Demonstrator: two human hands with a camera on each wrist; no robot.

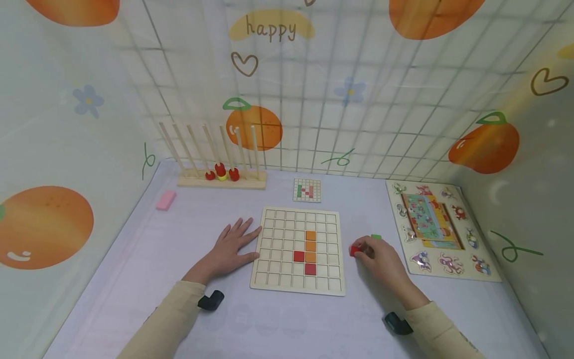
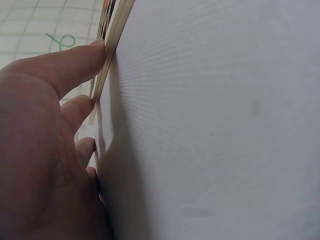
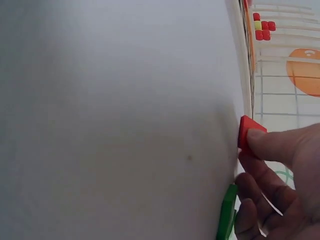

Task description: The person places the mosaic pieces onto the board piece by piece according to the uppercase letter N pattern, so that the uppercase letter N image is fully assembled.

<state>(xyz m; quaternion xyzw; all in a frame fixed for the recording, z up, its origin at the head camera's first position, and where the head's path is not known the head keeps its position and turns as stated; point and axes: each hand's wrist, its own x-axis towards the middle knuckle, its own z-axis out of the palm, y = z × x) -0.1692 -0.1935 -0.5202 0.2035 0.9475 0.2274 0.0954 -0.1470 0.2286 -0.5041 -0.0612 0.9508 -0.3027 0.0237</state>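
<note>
A wooden grid board lies in the middle of the table, with a column of orange square tiles and two red tiles set in its cells. My left hand lies flat beside the board, fingers spread; its thumb and index fingertip touch the left edge, as the left wrist view also shows. To the right of the board, my right hand pinches a red square tile between thumb and fingers. Green tiles lie by its curled lower fingers, mostly hidden by the hand in the head view.
Behind the board lies a small pattern card with coloured squares. A wooden peg rack with a few beads stands at the back left, near a pink block. An animal puzzle board lies at the right.
</note>
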